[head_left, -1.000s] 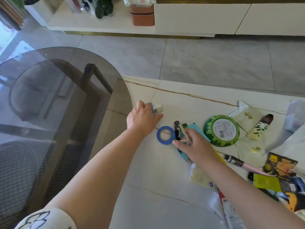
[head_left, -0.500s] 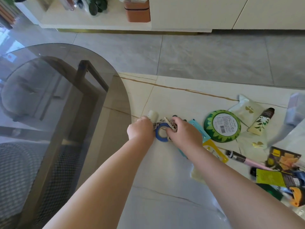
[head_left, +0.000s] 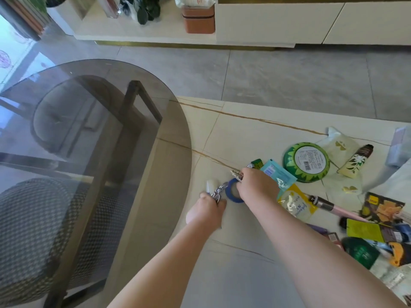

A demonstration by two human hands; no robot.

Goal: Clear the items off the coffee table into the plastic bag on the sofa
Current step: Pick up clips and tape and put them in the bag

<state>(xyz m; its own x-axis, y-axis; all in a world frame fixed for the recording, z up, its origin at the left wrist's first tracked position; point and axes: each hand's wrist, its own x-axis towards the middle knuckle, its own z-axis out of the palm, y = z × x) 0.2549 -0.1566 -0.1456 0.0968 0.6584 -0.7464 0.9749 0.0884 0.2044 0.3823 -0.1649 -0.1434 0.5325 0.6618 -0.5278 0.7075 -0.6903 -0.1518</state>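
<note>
On the cream marble coffee table (head_left: 244, 138) my left hand (head_left: 208, 208) is closed around a small white bottle (head_left: 209, 186) and a metal keychain (head_left: 219, 192). My right hand (head_left: 258, 185) grips a blue tape ring (head_left: 232, 193) and a shiny metal clip (head_left: 236, 174). Right of my hands lie a teal sachet (head_left: 278, 174), a yellow sachet (head_left: 295, 204), a round green watermelon-pattern tin (head_left: 307, 162), a pale packet (head_left: 340, 147), a small flowered tube (head_left: 355, 162) and a pink pen (head_left: 333, 206). The plastic bag and sofa are out of view.
A smoked-glass round table top (head_left: 89, 134) overlaps the marble on the left, with a woven chair (head_left: 40, 218) beneath. Several snack packets (head_left: 382, 230) crowd the right edge. Beyond lie grey floor tiles (head_left: 289, 81) and a low white cabinet (head_left: 266, 21) with a brown box (head_left: 198, 18).
My left hand has drawn back toward me with the white bottle and keychain. My right hand has closed on the blue tape ring and lifted it off the table.
</note>
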